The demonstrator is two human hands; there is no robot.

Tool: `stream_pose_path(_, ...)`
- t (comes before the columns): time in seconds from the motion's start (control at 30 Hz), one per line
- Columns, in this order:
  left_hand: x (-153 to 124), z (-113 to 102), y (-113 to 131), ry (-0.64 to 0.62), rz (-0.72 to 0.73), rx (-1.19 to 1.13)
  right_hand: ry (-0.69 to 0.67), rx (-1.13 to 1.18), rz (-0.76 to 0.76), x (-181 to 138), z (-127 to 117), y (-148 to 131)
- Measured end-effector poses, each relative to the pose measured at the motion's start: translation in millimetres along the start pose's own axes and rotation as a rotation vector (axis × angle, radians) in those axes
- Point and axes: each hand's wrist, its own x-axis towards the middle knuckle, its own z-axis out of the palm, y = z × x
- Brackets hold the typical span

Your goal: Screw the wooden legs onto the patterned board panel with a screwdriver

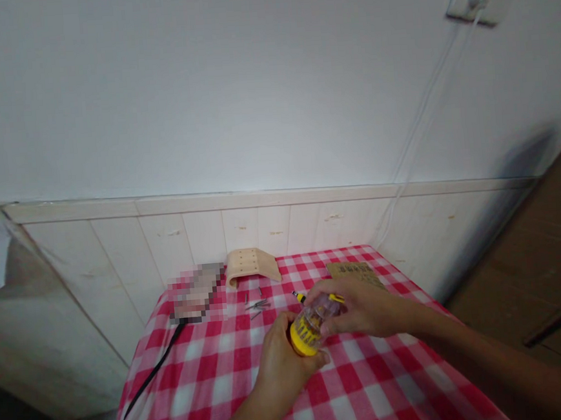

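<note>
My left hand (pixel 281 359) is closed around the yellow base of a screwdriver bit case (pixel 306 333), a yellow holder with bits under a clear cap. My right hand (pixel 359 306) grips the clear cap end from above, fingers curled round it. Both hands hold it just above the red-and-white checked tablecloth (pixel 216 377). A yellow-and-black screwdriver (pixel 301 296) lies just behind my right hand, partly hidden by it. Several loose screws (pixel 257 305) lie on the cloth beyond my left hand.
A curved light wooden piece (pixel 252 265) with small holes sits at the table's far edge. A blurred-out object (pixel 197 293) with a black cable (pixel 152 374) lies at far left. A brown cardboard sheet (pixel 356 271) lies at far right. White wall panelling stands behind.
</note>
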Motion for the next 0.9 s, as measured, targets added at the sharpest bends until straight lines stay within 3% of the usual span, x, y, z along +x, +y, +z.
stream_pose_path(0.17,1.9,1.1,-5.1,-0.043,-0.007,-0.063,0.001,0.067,-0.12,-2.8,-12.2,4.4)
stream_pose_path(0.33,1.4,1.3,-4.8,-0.066,-0.028,-0.2,0.056,0.236,-0.008,-6.0,-23.1,5.1)
stream_pose_path(0.4,1.3,1.0,-4.6,-0.032,-0.02,-0.219,0.129,0.317,0.031,-6.4,-29.4,7.8)
stream_pose_path(0.5,2.3,-1.3,-5.5,0.048,-0.014,-0.192,0.344,0.362,0.093,-3.2,-37.6,17.4)
stream_pose_path(0.57,3.4,-3.8,-6.2,0.099,-0.033,-0.159,0.469,0.319,0.142,2.4,-40.0,27.3)
stream_pose_path(0.67,3.5,-6.6,-6.3,0.168,-0.048,-0.058,0.549,0.092,0.185,14.7,-36.8,44.0)
stream_pose_path(0.77,0.7,-6.0,-5.4,0.176,-0.006,0.022,0.493,-0.131,0.245,27.6,-23.7,57.5)
stream_pose_path(0.9,-3.4,-2.2,-3.4,0.102,-0.003,0.071,0.441,-0.178,0.284,41.0,2.6,70.9)
